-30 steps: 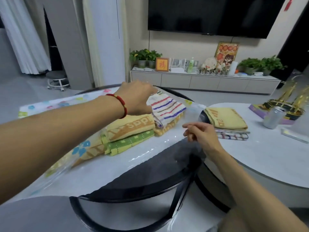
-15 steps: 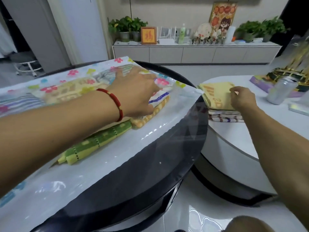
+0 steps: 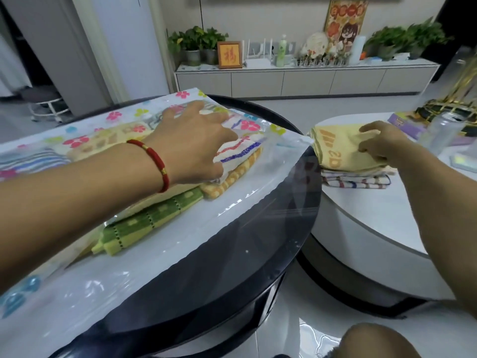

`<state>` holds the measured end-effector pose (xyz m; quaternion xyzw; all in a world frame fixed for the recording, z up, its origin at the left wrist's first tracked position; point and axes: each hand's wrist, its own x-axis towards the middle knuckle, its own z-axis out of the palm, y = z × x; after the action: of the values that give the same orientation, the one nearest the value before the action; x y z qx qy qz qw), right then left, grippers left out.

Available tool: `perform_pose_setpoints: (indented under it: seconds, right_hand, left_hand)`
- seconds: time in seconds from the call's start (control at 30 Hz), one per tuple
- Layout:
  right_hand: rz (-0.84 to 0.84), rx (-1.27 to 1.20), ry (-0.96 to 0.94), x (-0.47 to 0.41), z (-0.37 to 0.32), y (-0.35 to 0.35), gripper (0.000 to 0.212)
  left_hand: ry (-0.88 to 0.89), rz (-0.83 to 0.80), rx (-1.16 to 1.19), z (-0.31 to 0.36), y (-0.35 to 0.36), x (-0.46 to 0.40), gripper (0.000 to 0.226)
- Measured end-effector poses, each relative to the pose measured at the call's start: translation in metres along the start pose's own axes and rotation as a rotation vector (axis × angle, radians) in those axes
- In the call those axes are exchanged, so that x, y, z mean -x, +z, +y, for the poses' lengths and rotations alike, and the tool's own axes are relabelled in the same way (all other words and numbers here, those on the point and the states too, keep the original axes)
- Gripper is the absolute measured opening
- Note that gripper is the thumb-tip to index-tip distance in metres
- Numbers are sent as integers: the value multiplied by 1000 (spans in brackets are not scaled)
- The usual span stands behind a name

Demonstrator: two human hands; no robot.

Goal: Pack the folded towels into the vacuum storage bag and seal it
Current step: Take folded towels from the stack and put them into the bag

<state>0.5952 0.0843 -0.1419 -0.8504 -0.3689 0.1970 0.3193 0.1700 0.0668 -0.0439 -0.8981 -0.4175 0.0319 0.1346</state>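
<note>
Vacuum storage bag flat on black round table, long axis left-right, open mouth toward right. Inside: folded towels, stacked. Left hand flat, pressing on them. Right hand pinching yellow towel atop stack on white table.
</note>
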Motion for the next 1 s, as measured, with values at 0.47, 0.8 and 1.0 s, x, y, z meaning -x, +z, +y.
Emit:
perform_pose_setpoints:
  seconds: [0.47, 0.8, 1.0]
  right_hand:
    - [-267, -649, -106, 172, -19, -87, 17]
    - [-816, -818, -161, 318, -70, -16, 49]
    - [-1029, -888, -203, 377, -131, 62, 52]
  left_hand:
    - [-119, -73, -171, -32, 23, 119, 53]
    - [-344, -118, -227, -89, 22, 231, 90]
    - [-337, -5, -257, -112, -3, 250, 114]
